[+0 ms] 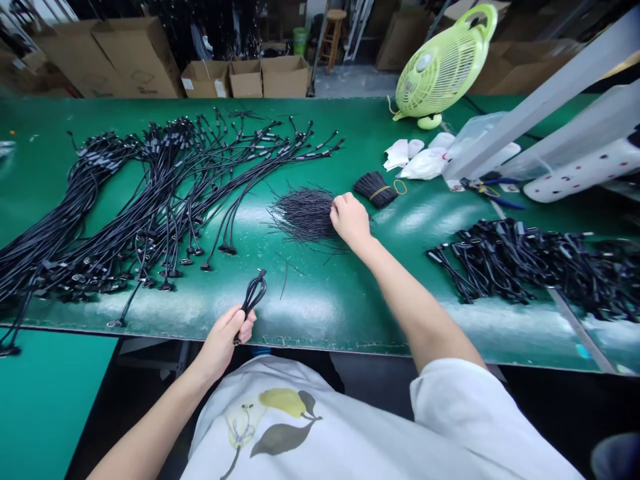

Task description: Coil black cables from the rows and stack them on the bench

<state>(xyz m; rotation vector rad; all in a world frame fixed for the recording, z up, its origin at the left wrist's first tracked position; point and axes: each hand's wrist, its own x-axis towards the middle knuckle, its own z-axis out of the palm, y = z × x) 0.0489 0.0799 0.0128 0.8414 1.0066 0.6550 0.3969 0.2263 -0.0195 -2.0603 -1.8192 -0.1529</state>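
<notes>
My left hand (227,337) is closed round a folded black cable (253,292) near the front edge of the green table (320,293). My right hand (351,220) reaches forward with fingers curled, pinching at a loose fan of thin black twist ties (303,215) in the middle of the table. A banded bundle of black ties (374,189) lies just beyond that hand.
A big spread of black cables (140,200) covers the left of the table. A heap of coiled black cables (540,263) lies at the right. A green fan (443,67), white bags (425,160), pliers (487,190) and cardboard boxes (245,79) stand farther back.
</notes>
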